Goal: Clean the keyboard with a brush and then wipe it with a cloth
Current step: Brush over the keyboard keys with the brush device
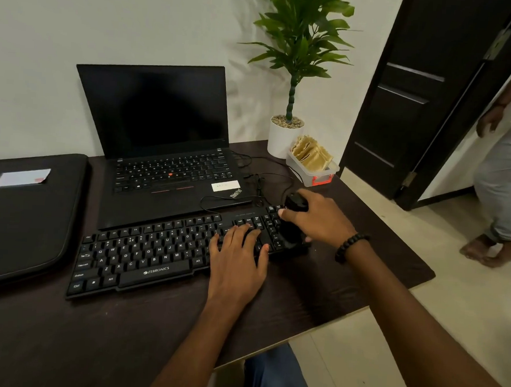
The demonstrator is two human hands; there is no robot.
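two hands are over the right end of the black keyboard (155, 253), which lies at an angle on the dark table (119, 349), nearest me of the things on it. my left hand (238, 261) lies flat with straight, spread fingers pressing on the keys just left of the number pad, holding nothing. my right hand (318, 218), with a dark bead bracelet (349, 247) at the wrist, has its fingers curled round a black brush (293, 222) that stands over the number pad, its lower end down at the keys; the bristles are too dark to make out. no cloth that i can pick out for certain. beyond the keyboard, touching or nearly touching its back edge, sits an open black laptop (161, 145) with a dark screen, a thin black cable (248, 190) looping beside it. off to the left lies a black sleeve case (22, 218). farther back on the right, a clear plastic box (312, 170) holds gold-coloured packets, and behind it a white pot with a green plant (291, 84) stands at the wall. farthest right, another person (506, 178) stands barefoot by the dark door (403, 97).
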